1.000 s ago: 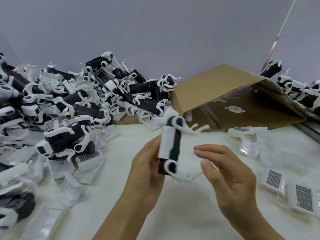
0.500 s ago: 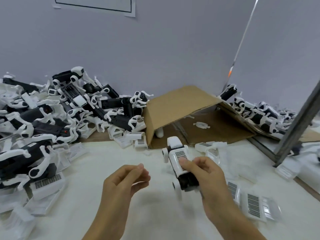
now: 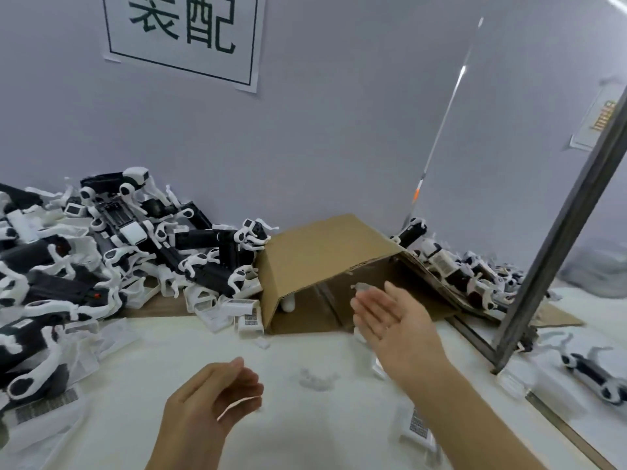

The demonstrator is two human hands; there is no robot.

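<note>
Right hand (image 3: 393,320) hovered mid-frame, fingers straight and apart, empty, before the cardboard box (image 3: 322,252) mouth. Left hand (image 3: 210,398) sat lower centre, loosely curled, holding nothing. A small white part (image 3: 317,379) lay blurred on the counter (image 3: 169,351) between them.

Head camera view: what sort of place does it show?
Most likely an assembly bench in a factory or workshop. A white paper wall sign reads 装配, meaning assembly; a large pile of identical black-and-white plastic toy units lies at the left; a brown cardboard box lies open.
</note>
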